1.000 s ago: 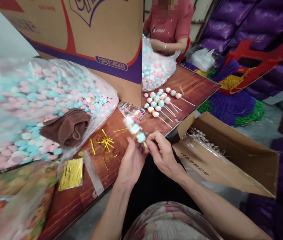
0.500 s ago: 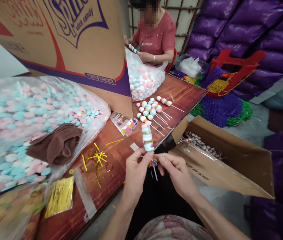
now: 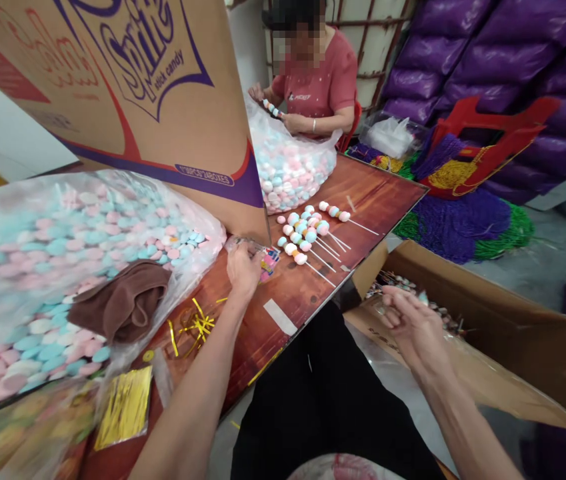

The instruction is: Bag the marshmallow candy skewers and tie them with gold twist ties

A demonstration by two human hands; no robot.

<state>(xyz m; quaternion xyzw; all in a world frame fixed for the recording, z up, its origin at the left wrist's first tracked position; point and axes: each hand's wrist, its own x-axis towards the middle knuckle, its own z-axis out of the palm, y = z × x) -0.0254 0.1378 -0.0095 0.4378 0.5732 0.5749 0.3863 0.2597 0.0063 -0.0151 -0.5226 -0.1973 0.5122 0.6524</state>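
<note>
My left hand (image 3: 243,265) reaches across the table, its fingers bent down onto a small printed plastic bag (image 3: 269,263) beside the large carton. Over the open cardboard box on the right hovers my right hand (image 3: 415,327), fingers loosely apart and holding nothing I can see. Below it in the box lie many wrapped marshmallow sticks (image 3: 455,323), partly hidden by the hand. Several unwrapped marshmallow skewers (image 3: 307,233) rest in a group on the table, sticks pointing toward the box. Gold twist ties (image 3: 199,325) are scattered left of my left forearm.
A tall carton (image 3: 163,153) stands at the back left. Clear bags of marshmallows (image 3: 63,253) fill the left side, with a brown cloth (image 3: 120,300) on top. Across the table, a person (image 3: 317,87) holds a skewer. The open cardboard box (image 3: 527,327) stands right of my legs.
Both hands held a bagged marshmallow skewer together over my lap. They have parted: the left went to the printed bag, the right moved over the box, and the skewer has left my hands.
</note>
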